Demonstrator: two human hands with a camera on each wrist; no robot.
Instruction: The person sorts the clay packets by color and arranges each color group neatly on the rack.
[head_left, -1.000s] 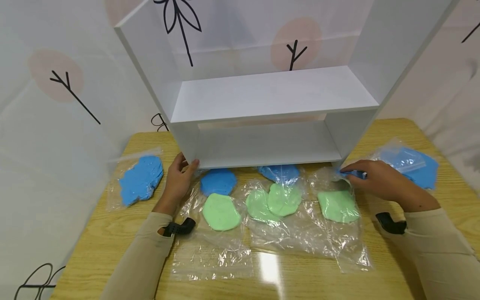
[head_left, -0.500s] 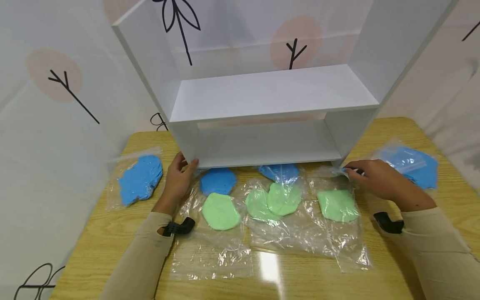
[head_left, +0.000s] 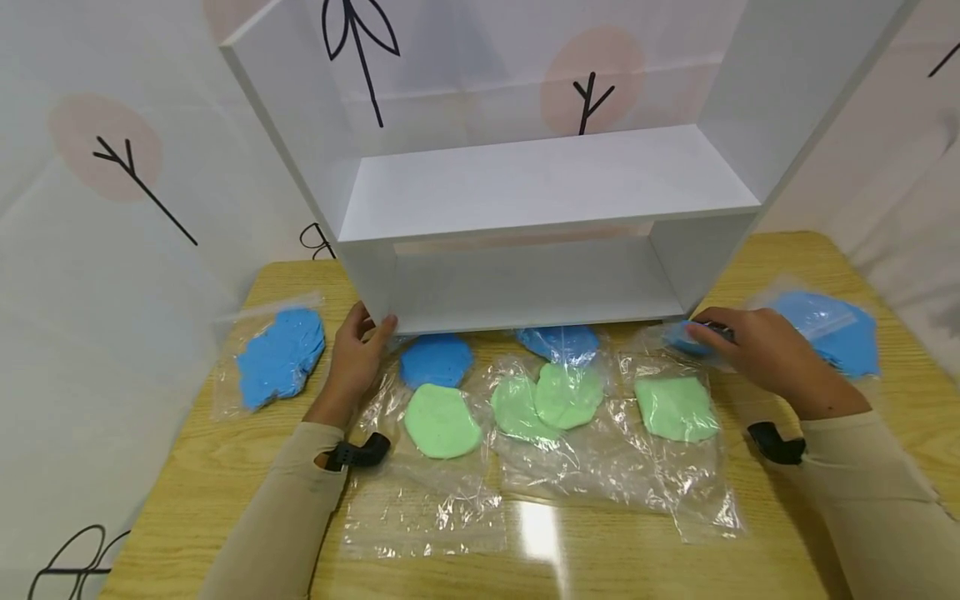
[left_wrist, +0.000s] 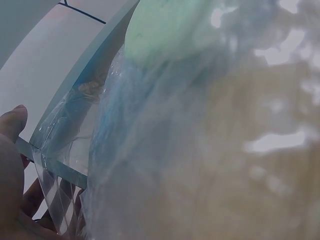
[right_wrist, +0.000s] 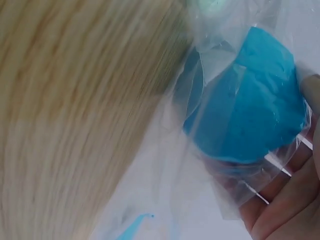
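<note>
The white shelf unit (head_left: 540, 304) stands upright at the back of the table. My left hand (head_left: 354, 354) grips its lower left corner, thumb (left_wrist: 15, 120) on the near side and fingers behind the edge in the left wrist view. By the lower right corner, my right hand (head_left: 761, 350) pinches a clear bag with a flat piece of blue clay (right_wrist: 250, 100) inside. In front of the shelf lie bagged blue clay pieces (head_left: 437, 361) and, nearer, bagged pale green clay pieces (head_left: 442, 421). Part of another blue piece (head_left: 558, 343) is tucked under the shelf's front edge.
Another bag of blue clay (head_left: 281, 358) lies at the table's left, and one more blue clay bag (head_left: 832, 333) lies at the right beyond my hand. Crinkled clear bags (head_left: 577, 475) spread over the middle of the wooden table (head_left: 420, 579). A patterned cloth backdrop (head_left: 112, 292) hangs behind.
At the lower right corner, my right hand's fingers have shifted slightly and more of the blue clay bag shows under them. My left hand stays on its corner.
</note>
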